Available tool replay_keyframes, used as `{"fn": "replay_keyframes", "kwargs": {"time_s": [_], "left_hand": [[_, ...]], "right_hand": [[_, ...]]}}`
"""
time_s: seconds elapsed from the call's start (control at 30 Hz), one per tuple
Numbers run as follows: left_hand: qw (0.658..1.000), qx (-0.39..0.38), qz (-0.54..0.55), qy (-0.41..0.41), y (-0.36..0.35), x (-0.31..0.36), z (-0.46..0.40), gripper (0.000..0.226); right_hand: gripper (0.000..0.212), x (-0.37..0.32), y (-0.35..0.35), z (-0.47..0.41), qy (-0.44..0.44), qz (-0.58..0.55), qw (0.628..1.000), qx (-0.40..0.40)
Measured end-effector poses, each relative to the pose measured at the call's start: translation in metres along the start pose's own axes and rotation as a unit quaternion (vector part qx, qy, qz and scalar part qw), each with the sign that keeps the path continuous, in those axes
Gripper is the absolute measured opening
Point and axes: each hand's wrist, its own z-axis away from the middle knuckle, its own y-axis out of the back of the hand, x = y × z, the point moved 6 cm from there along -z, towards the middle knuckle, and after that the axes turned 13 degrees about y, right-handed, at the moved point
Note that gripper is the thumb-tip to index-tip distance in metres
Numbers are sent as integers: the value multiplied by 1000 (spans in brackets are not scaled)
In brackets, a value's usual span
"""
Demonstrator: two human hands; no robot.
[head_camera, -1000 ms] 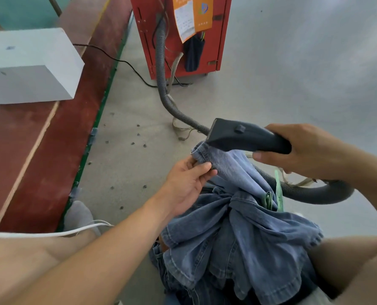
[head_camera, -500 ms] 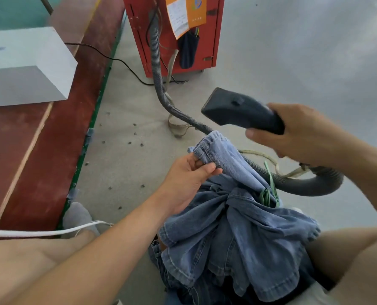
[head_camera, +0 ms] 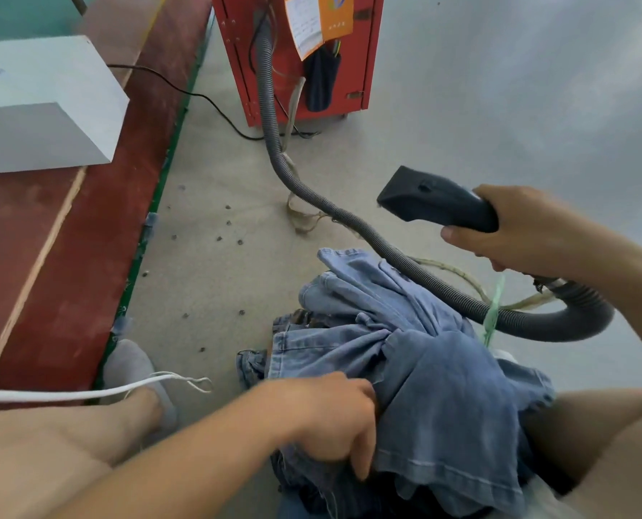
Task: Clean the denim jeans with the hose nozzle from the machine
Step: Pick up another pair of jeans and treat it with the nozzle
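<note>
Fingers of the right hand (head_camera: 529,230) wrap the hose nozzle (head_camera: 435,198), lifted clear at right of centre; the left hand (head_camera: 330,417) clutches the denim jeans (head_camera: 424,368) bunched at lower centre. Repositioning, seemingly; next, expose a fresh panel and lower the nozzle.

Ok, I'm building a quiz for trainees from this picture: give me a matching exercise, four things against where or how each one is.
Things:
1. nozzle
2. jeans
3. machine
4. white box

States:
A. on the red strip at the left
B. held in the air by the right hand
C. piled on the lap, left hand on them
D. standing on the floor at the hose's far end

Pairs: 1-B, 2-C, 3-D, 4-A
</note>
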Motion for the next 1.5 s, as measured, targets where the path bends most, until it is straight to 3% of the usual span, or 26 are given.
{"fn": "replay_keyframes", "kwargs": {"time_s": [0.07,0.13,0.17,0.23,0.33,0.37,0.4,0.47,0.5,0.57,0.6,0.63,0.67,0.7,0.77,0.83,0.87,0.9,0.93,1.03,1.1,1.2,1.3,1.37,1.4,1.5], "left_hand": [[986,20,161,48,29,-20,9,63],[929,154,315,120,61,-50,13,51],[873,241,388,169,72,-70,13,45],[720,352,535,267,70,-115,5,31],[494,278,769,297,43,-156,-35,19],[447,240,811,292,37,-160,-48,27],[430,214,829,288,35,-159,-58,35],[450,195,812,315,35,-156,-75,56],[488,191,774,357,35,-154,-82,75],[615,215,576,494,39,-154,-87,103],[675,269,439,528,49,-153,-88,101],[721,359,313,503,66,-146,-89,87],[757,444,233,418,84,-131,-92,64],[783,486,220,320,96,-115,-98,43],[811,436,314,232,101,-94,-117,37],[834,293,358,301,95,-83,-138,78],[842,228,345,346,90,-81,-142,97],[847,184,337,369,86,-82,-145,98],[843,170,355,367,83,-85,-149,82],[772,228,519,287,80,-89,-148,16],[731,297,567,238,82,-82,-135,24],[596,319,722,148,69,-70,-107,33],[493,221,841,-24,62,-52,-80,43],[503,156,844,-104,62,-37,-60,56],[537,144,824,-112,61,-29,-50,56],[710,232,663,-48,63,-20,-33,26]], "right_hand": [[30,-3,-6,-2,10,22,1000,-14],[31,-2,-10,-4,17,29,999,-19],[31,-2,-11,-5,18,32,999,-17],[30,-2,-12,-6,20,40,999,-13],[28,2,-13,-7,10,36,999,-7],[29,4,-13,-8,5,37,999,-5],[29,6,-13,-9,1,37,999,-4],[28,7,-12,-10,-3,35,999,-4],[28,7,-12,-11,-3,33,999,-5],[27,7,-10,-12,-2,31,999,-5],[27,7,-9,-13,-2,31,1000,-4],[26,7,-8,-14,-3,31,1000,-3],[26,7,-6,-14,-5,30,1000,-1],[26,8,-4,-15,-7,29,1000,2],[27,10,-1,-16,-12,26,1000,7],[26,11,1,-18,-15,25,1000,6],[26,11,1,-18,-16,25,1000,6],[25,12,1,-19,-17,24,1000,5],[25,14,1,-20,-17,24,1000,3],[25,22,3,-20,-21,27,999,0],[26,31,10,-18,-33,31,999,12],[26,45,29,-12,-58,5,997,53],[22,50,46,-4,-64,-29,993,91],[21,46,53,3,-50,-48,993,90],[21,44,54,7,-43,-58,994,81],[19,35,49,22,-21,-73,997,9]]}}
